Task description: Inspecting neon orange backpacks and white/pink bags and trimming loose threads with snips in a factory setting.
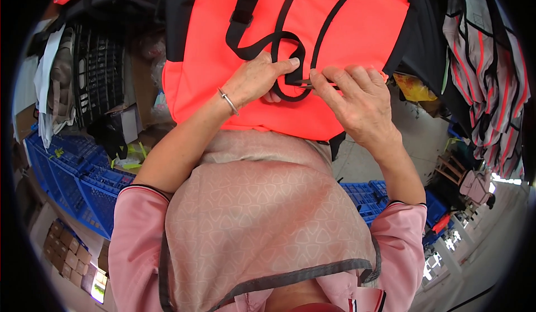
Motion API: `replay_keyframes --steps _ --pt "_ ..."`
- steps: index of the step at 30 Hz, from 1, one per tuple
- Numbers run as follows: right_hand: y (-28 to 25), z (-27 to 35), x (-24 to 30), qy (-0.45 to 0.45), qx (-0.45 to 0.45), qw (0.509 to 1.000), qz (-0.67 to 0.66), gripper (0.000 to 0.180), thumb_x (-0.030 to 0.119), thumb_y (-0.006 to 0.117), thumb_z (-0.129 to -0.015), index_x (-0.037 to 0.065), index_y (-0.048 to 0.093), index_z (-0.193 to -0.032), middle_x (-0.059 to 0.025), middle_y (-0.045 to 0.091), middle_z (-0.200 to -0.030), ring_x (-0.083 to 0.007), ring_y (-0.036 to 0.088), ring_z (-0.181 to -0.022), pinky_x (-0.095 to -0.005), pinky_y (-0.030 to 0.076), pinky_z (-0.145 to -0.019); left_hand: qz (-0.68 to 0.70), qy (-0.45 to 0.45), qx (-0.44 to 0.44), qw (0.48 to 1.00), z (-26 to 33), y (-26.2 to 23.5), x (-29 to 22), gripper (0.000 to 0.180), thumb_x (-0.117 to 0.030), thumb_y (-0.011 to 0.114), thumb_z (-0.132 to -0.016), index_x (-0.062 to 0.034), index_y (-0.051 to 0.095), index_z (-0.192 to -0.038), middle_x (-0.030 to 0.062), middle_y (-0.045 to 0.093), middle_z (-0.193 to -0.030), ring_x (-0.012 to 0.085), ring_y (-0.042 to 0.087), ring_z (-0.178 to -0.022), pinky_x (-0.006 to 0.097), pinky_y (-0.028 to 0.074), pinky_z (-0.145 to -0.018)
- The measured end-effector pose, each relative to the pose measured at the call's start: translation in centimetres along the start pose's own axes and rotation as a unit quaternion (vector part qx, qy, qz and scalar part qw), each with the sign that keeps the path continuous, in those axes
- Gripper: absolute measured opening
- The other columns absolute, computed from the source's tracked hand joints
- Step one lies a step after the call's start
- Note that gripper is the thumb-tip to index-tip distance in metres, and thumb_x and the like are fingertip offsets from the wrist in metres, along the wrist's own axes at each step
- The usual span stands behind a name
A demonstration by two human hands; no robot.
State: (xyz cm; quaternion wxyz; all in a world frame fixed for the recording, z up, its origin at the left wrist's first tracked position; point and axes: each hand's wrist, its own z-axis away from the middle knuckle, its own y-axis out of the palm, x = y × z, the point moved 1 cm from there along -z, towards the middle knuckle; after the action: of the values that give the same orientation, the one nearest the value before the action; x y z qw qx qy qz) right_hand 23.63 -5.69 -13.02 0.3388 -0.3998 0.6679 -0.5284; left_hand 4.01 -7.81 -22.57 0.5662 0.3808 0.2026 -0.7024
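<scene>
Left hand, twelve o'clock, pinches black strap; right hand, two o'clock, grips mostly hidden pointed tool; orange bag cut off above.

This looks like a workshop, most likely one for sewing bags. A big orange-red bag with black straps spreads out before the person, who wears an apron. On the right, many grey pieces with bright red stripes and dark edging hang bunched together. Blue plastic crates stand on the left, more blue plastic shows right of the apron, and brown cartons are stacked at lower left. The floor is pale and hard.
</scene>
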Motion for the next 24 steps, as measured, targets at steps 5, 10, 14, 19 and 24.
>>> replay_keyframes --steps 5,10,14,19,24 --pt "0.2 -0.1 -0.2 -0.051 0.025 0.998 0.009 0.034 0.017 0.066 -0.071 0.010 0.068 -0.103 0.0005 0.061 -0.094 -0.0150 0.054 -0.078 -0.0300 0.039 -0.064 0.003 -0.009 -0.066 0.998 0.0 0.5 0.2 0.045 -0.042 0.061 -0.092 -0.0009 0.064 -0.073 0.0066 0.060 -0.056 0.0146 0.057 -0.040 0.024 0.049 -0.040" --pt "0.4 -0.5 -0.4 -0.072 0.007 0.997 0.007 0.032 0.016 0.065 -0.070 0.009 0.068 -0.101 0.0003 0.061 -0.095 -0.0142 0.054 -0.079 -0.0293 0.038 -0.063 -0.010 -0.023 -0.017 1.000 -0.2 -0.1 0.2 0.068 -0.054 0.058 -0.090 0.0130 0.052 -0.097 0.0160 0.063 -0.066 0.0241 0.068 -0.057 0.032 0.056 -0.053" --pt "0.8 -0.8 -0.5 -0.092 0.016 0.996 0.009 0.028 0.015 0.066 -0.071 0.009 0.068 -0.099 0.0008 0.061 -0.094 -0.0136 0.054 -0.080 -0.0287 0.040 -0.065 -0.004 -0.026 -0.021 0.999 -0.3 0.0 0.4 0.069 -0.054 0.059 -0.089 0.0136 0.050 -0.098 0.0154 0.062 -0.066 0.0238 0.068 -0.057 0.031 0.056 -0.052" --pt "1.1 -1.2 -0.4 -0.112 0.015 0.994 0.006 0.021 0.013 0.066 -0.074 0.008 0.067 -0.095 0.0010 0.061 -0.094 -0.0134 0.053 -0.080 -0.0282 0.040 -0.067 -0.001 -0.026 -0.017 1.000 -0.3 -0.1 0.4 0.070 -0.055 0.059 -0.089 0.0140 0.049 -0.099 0.0156 0.062 -0.066 0.0233 0.068 -0.057 0.031 0.056 -0.053" --pt "1.3 -1.8 -0.2 -0.156 0.014 0.988 0.008 0.009 0.015 0.062 -0.069 0.010 0.059 -0.075 0.0015 0.055 -0.076 -0.0133 0.053 -0.080 -0.0294 0.038 -0.065 -0.031 -0.003 -0.002 0.999 -0.4 -0.2 0.5 0.071 -0.056 0.058 -0.090 0.0138 0.049 -0.098 0.0146 0.062 -0.066 0.0220 0.067 -0.056 0.030 0.056 -0.054"
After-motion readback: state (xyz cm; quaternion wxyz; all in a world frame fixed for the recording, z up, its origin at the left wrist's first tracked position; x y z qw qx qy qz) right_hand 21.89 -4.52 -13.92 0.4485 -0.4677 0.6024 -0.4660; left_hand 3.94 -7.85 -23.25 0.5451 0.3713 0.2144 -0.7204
